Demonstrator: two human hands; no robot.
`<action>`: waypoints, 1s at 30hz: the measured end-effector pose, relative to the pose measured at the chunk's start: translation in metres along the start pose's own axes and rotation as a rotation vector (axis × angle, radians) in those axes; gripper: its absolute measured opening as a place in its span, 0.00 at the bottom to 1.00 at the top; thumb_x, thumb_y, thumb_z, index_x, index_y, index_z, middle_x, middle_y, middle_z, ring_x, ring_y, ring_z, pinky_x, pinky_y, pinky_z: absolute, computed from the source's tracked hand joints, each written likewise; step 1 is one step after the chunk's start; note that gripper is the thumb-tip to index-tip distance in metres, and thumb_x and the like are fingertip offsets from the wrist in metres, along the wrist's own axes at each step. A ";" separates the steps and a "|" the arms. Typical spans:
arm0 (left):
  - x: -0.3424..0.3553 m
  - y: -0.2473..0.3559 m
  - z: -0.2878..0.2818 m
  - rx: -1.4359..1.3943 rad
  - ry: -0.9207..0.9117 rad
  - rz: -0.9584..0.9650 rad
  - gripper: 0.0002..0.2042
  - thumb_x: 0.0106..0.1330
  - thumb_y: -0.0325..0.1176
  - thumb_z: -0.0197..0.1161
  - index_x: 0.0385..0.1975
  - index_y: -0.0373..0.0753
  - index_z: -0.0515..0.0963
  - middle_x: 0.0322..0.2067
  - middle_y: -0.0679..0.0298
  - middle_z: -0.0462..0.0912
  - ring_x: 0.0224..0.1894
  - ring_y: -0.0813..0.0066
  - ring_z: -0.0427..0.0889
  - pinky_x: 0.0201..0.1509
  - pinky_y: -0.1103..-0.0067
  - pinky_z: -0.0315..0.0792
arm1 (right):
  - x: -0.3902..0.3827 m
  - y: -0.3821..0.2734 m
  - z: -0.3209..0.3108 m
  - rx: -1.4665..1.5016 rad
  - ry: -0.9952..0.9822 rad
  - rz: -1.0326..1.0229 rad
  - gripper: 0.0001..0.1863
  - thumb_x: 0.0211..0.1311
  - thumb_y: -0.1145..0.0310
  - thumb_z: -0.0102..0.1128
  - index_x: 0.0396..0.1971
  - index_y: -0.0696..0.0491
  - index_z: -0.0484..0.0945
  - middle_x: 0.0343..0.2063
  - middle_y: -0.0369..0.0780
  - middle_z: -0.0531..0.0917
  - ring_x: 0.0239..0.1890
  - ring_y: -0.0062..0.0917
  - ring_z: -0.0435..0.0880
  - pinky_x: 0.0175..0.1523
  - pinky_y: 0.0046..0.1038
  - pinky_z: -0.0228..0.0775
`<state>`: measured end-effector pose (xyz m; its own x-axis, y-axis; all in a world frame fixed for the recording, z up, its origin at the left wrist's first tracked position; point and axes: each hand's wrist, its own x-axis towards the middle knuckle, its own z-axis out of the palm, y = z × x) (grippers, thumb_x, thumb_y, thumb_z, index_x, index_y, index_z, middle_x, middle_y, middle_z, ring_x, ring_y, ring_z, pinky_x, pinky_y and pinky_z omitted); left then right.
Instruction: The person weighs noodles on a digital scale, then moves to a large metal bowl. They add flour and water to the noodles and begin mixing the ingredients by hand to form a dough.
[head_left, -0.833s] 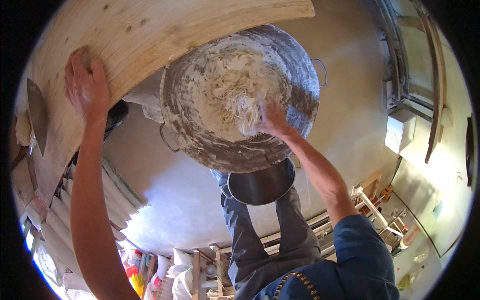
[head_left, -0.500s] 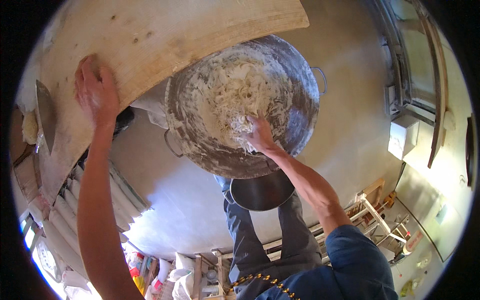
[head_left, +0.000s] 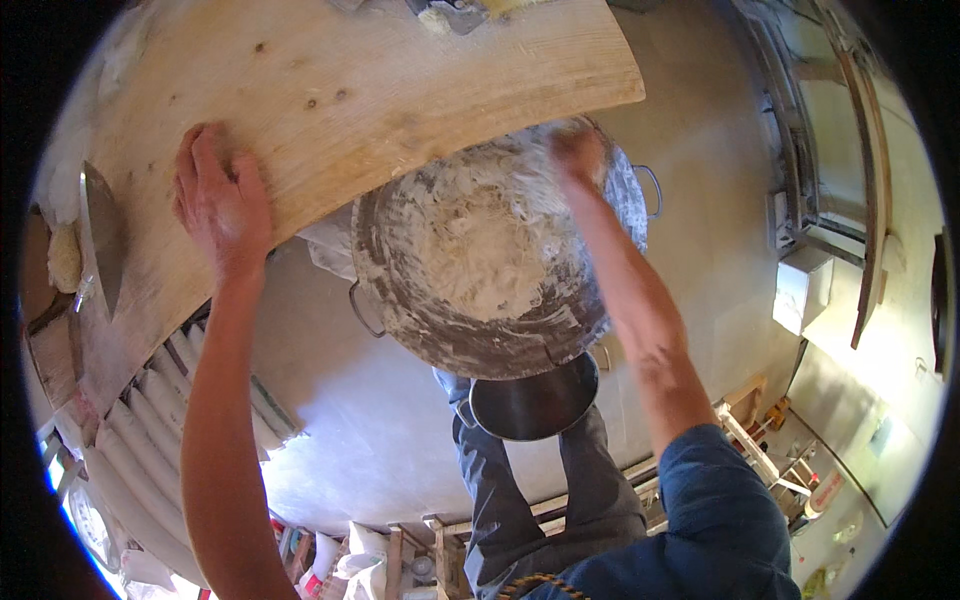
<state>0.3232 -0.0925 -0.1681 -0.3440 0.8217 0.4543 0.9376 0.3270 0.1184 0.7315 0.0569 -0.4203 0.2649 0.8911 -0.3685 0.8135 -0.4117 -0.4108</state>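
Note:
On the wooden board (head_left: 380, 110) my left hand (head_left: 225, 200) rests palm down, its fingers apart and slightly bent, holding nothing. My right hand (head_left: 580, 155) is over the far right rim of a large round metal basin (head_left: 400, 325), below the board's edge. Motion smears its fingers. Pale floury strands (head_left: 540, 185) show beside it, and whether it grips any of them I cannot make out. Shaggy, flour-coated dough (head_left: 485, 255) lies across the middle of the basin, and flour clings to its walls.
Under the basin stands a dark metal pot (head_left: 535, 400) with side handles, above my legs. A wide-bladed knife (head_left: 102, 240) lies at the board's left edge. Stacked pale sacks (head_left: 140, 450) fill the left side. Wooden racks (head_left: 760, 450) stand at the lower right.
My right hand has swept from the basin's near middle up to its far right rim. The left hand stays on the board. The whole view has shifted slightly.

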 end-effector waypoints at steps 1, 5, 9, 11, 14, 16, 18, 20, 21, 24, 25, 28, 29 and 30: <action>0.000 0.000 -0.001 0.000 -0.006 -0.005 0.22 0.68 0.35 0.57 0.62 0.43 0.75 0.67 0.60 0.74 0.70 0.55 0.71 0.72 0.58 0.61 | -0.015 -0.018 0.038 0.190 0.290 -0.285 0.20 0.53 0.63 0.70 0.47 0.53 0.86 0.33 0.47 0.89 0.38 0.45 0.89 0.42 0.45 0.80; 0.001 0.004 -0.003 -0.029 0.005 0.029 0.22 0.68 0.35 0.56 0.62 0.43 0.75 0.67 0.59 0.74 0.70 0.54 0.71 0.72 0.57 0.61 | -0.103 -0.109 0.150 0.090 0.277 -0.571 0.26 0.65 0.58 0.59 0.59 0.56 0.79 0.57 0.56 0.80 0.61 0.50 0.78 0.62 0.50 0.71; 0.002 0.005 -0.004 -0.031 -0.010 0.026 0.23 0.69 0.35 0.55 0.64 0.42 0.74 0.67 0.57 0.74 0.70 0.53 0.71 0.72 0.56 0.61 | -0.219 -0.106 0.165 0.099 -0.338 -0.697 0.22 0.61 0.76 0.56 0.56 0.58 0.80 0.52 0.60 0.80 0.54 0.56 0.81 0.57 0.52 0.75; 0.003 0.004 -0.004 -0.028 -0.011 0.034 0.23 0.69 0.35 0.55 0.65 0.42 0.73 0.67 0.57 0.74 0.70 0.53 0.71 0.72 0.55 0.61 | -0.271 -0.068 0.148 0.064 -0.566 -0.759 0.24 0.55 0.80 0.57 0.55 0.58 0.80 0.49 0.58 0.81 0.50 0.54 0.83 0.56 0.53 0.76; 0.002 0.002 -0.004 0.013 -0.033 0.029 0.23 0.70 0.36 0.55 0.65 0.42 0.73 0.67 0.56 0.74 0.70 0.53 0.71 0.72 0.55 0.61 | -0.315 0.021 0.108 0.196 -0.442 -0.847 0.26 0.54 0.80 0.58 0.57 0.56 0.80 0.46 0.55 0.83 0.47 0.50 0.85 0.57 0.51 0.76; 0.002 0.000 -0.003 -0.006 -0.027 0.049 0.23 0.70 0.36 0.55 0.65 0.42 0.73 0.67 0.56 0.73 0.70 0.53 0.71 0.72 0.55 0.61 | -0.306 0.078 0.079 0.034 -0.500 -0.935 0.27 0.55 0.81 0.56 0.57 0.54 0.81 0.43 0.53 0.85 0.47 0.49 0.85 0.55 0.49 0.77; 0.001 -0.001 -0.003 -0.019 -0.034 0.048 0.23 0.70 0.37 0.55 0.65 0.42 0.73 0.67 0.56 0.73 0.70 0.53 0.71 0.72 0.55 0.61 | -0.275 0.123 0.047 0.332 -0.683 -0.741 0.22 0.58 0.80 0.56 0.53 0.53 0.84 0.41 0.52 0.85 0.47 0.49 0.84 0.56 0.49 0.77; 0.001 -0.001 -0.003 -0.032 -0.017 0.053 0.23 0.70 0.37 0.55 0.64 0.41 0.73 0.67 0.56 0.73 0.69 0.52 0.71 0.72 0.56 0.61 | -0.239 0.143 0.017 -0.210 -0.564 -0.912 0.24 0.59 0.78 0.61 0.57 0.52 0.81 0.45 0.54 0.82 0.51 0.50 0.82 0.56 0.48 0.78; 0.001 0.000 -0.003 -0.014 -0.020 0.039 0.22 0.70 0.37 0.55 0.64 0.41 0.73 0.67 0.56 0.74 0.69 0.52 0.71 0.72 0.56 0.61 | -0.227 0.142 0.005 -0.279 -0.509 -0.888 0.26 0.58 0.77 0.63 0.59 0.52 0.79 0.48 0.54 0.81 0.53 0.51 0.82 0.56 0.47 0.78; 0.002 0.001 -0.002 -0.001 0.003 0.050 0.22 0.70 0.37 0.55 0.63 0.41 0.74 0.66 0.56 0.74 0.68 0.52 0.72 0.71 0.56 0.62 | -0.183 0.103 -0.023 -0.215 -0.375 -1.054 0.33 0.63 0.72 0.65 0.70 0.44 0.70 0.62 0.53 0.74 0.61 0.51 0.77 0.64 0.50 0.75; 0.003 0.001 -0.001 -0.007 0.004 0.053 0.21 0.70 0.37 0.55 0.63 0.41 0.74 0.66 0.56 0.75 0.68 0.52 0.73 0.71 0.56 0.63 | -0.169 0.082 -0.029 -0.279 -0.405 -1.046 0.35 0.66 0.69 0.65 0.73 0.42 0.68 0.65 0.53 0.71 0.65 0.50 0.75 0.67 0.52 0.73; 0.004 -0.001 0.001 -0.027 0.003 0.059 0.21 0.70 0.37 0.55 0.62 0.41 0.75 0.65 0.55 0.75 0.67 0.52 0.73 0.69 0.56 0.65 | -0.109 0.004 -0.018 -0.324 -0.313 -1.299 0.42 0.63 0.56 0.72 0.76 0.39 0.64 0.70 0.53 0.68 0.73 0.50 0.65 0.71 0.61 0.65; 0.004 -0.003 0.001 -0.038 0.006 0.068 0.21 0.70 0.37 0.55 0.62 0.41 0.75 0.65 0.55 0.76 0.67 0.51 0.74 0.69 0.56 0.65 | -0.088 -0.018 -0.006 -0.240 -0.269 -1.435 0.45 0.60 0.53 0.74 0.76 0.39 0.63 0.70 0.54 0.67 0.74 0.50 0.62 0.71 0.63 0.63; 0.003 -0.004 0.001 -0.025 0.003 0.064 0.21 0.70 0.37 0.55 0.62 0.41 0.75 0.65 0.55 0.76 0.67 0.51 0.74 0.69 0.57 0.65 | -0.072 -0.031 0.005 -0.323 -0.343 -1.350 0.48 0.57 0.52 0.76 0.76 0.41 0.62 0.71 0.54 0.67 0.74 0.51 0.63 0.72 0.61 0.62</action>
<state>0.3178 -0.0903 -0.1683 -0.2831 0.8392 0.4644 0.9587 0.2618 0.1113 0.6847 0.0050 -0.3849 -0.8917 0.4493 -0.0544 0.4294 0.8019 -0.4154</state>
